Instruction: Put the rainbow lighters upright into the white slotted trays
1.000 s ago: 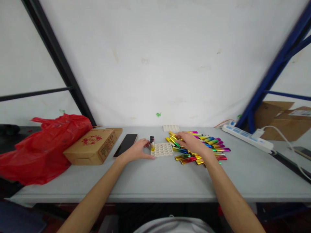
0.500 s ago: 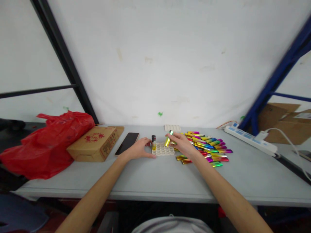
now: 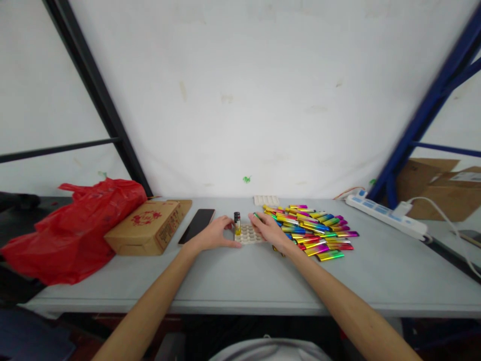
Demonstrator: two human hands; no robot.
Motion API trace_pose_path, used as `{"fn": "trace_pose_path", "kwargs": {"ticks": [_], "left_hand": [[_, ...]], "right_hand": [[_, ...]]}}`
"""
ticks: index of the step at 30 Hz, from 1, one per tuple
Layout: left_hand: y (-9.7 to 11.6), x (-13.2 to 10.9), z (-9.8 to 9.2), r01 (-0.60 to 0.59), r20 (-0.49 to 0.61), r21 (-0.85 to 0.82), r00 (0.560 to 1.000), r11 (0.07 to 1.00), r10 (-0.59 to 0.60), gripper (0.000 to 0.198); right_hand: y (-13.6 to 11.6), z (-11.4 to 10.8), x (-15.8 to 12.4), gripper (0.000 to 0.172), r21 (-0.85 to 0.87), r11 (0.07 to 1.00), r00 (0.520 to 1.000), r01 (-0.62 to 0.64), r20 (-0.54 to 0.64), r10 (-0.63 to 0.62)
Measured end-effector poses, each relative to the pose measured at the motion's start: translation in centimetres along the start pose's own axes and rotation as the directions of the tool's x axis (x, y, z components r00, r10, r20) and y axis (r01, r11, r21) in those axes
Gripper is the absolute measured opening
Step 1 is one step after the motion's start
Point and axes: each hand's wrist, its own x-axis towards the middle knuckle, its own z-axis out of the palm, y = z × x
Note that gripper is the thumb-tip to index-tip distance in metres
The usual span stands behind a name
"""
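A pale tray with rows of round holes lies on the table between my hands. Standing upright at its left side are lighters with black tops and yellow bodies; I cannot tell exactly how many. My left hand rests at the tray's left edge, thumb and fingers spread apart around that corner. Over the tray's right part, my right hand pinches a shiny lighter; only its green end shows, the rest is hidden by the fingers. Right of this hand lies a pile of shiny multicoloured lighters.
A black phone lies left of my left hand. Beyond it are a brown cardboard box and a red plastic bag. Another pale tray sits near the wall. A white power strip runs along the table's right side.
My right hand has moved left and down with the lighter, from above the tray's right edge to over its holes. The left hand stays at the tray's left edge.
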Motion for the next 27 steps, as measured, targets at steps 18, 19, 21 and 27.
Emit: {"fn": "trace_pose_path", "kwargs": {"ticks": [18,19,21,27], "left_hand": [[-0.09,-0.04,0.17,0.005,-0.01,-0.006,1.0,1.0,-0.005,0.064],[-0.12,-0.04,0.19,0.004,-0.014,-0.007,1.0,1.0,-0.004,0.063],[-0.17,-0.02,0.2,0.002,-0.021,-0.011,1.0,1.0,-0.002,0.063],[-0.11,0.05,0.1,-0.003,-0.015,-0.01,1.0,1.0,0.003,0.065]], "right_hand": [[0.45,0.49,-0.13,0.042,-0.481,0.852,0.926,0.204,-0.188,-0.328],[0.4,0.46,-0.17,0.041,-0.476,0.852,0.928,0.219,-0.168,-0.333],[0.29,0.35,-0.26,0.039,-0.473,0.843,0.933,0.258,-0.104,-0.344],[-0.02,0.17,-0.46,0.04,-0.629,0.689,0.902,0.36,0.048,-0.428]]}}
